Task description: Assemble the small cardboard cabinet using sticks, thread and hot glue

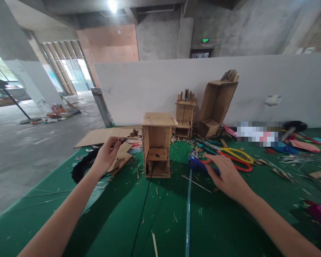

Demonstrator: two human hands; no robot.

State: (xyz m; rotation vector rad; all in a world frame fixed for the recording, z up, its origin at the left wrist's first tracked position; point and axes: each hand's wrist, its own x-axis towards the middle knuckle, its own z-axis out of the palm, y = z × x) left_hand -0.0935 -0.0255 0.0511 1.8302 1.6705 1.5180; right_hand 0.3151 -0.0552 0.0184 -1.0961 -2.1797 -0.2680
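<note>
A small cardboard box frame (156, 119), open at the front and with a shelf inside, stands upright on the green table. To its left is my left hand (107, 155), raised, its fingertips pinched together; what they hold, if anything, is too small to make out. My right hand (226, 175) is over the table to the right, fingers apart and slightly curled. Its fingertips are close beside a blue glue gun (197, 165); whether they touch it I cannot tell. A dark thin cord (142, 217) runs from the box's base toward me.
Behind stand a smaller cardboard frame (184, 114) and a tall one (216, 101), before a white partition (149, 84). Scissors with red and yellow handles (238, 157) lie right. A pale blue strip (188, 214) runs down the middle. Cardboard sheets (101, 136) and scraps lie left.
</note>
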